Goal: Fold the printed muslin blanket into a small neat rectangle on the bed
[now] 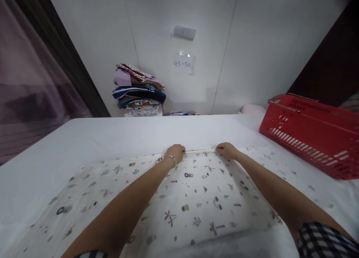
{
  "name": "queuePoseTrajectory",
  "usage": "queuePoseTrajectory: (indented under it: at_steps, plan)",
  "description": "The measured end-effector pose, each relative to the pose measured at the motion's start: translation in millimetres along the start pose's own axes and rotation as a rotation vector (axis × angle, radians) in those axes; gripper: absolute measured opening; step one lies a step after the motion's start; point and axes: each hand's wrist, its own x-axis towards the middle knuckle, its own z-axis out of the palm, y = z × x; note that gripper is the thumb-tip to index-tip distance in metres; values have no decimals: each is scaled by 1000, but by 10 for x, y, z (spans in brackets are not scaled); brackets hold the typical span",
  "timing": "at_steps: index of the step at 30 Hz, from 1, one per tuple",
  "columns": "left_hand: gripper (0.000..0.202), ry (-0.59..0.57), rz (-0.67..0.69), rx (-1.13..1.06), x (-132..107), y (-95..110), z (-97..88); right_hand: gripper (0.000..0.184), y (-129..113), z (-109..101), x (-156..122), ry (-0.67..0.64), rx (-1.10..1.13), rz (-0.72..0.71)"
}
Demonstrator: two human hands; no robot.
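Observation:
A white cloth with small printed figures (196, 198) lies spread flat on the white table (112, 134). Both my arms reach across it to its far edge. My left hand (176, 152), with a thin bracelet on the wrist, is closed on that far edge left of centre. My right hand (226, 150) is closed on the same edge a little to the right. The fingers of both hands curl over the hem, which runs straight between them.
A red plastic basket (311, 134) stands on the table at the right. A stack of folded clothes (138, 91) lies against the white wall behind the table. A paper label reading 45-50 (183, 64) hangs on the wall. A dark curtain (30, 78) is at the left.

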Motion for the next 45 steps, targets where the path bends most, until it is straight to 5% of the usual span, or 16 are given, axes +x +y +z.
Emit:
queuePoseTrajectory:
  at_steps: [10,25,35,45]
  plan:
    - [18,43,99,81,-12,-10,12,25,71,161,-52,273,120,-69]
    - [14,-4,127,116,-13,16,-18,26,50,189,-142,212,180,-103]
    - [20,12,-135,-49,47,-13,22,24,22,196,-136,192,125,-109]
    - [44,-94,-158,-311,82,-62,3,21,-11,220,-78,179,-27,-91]
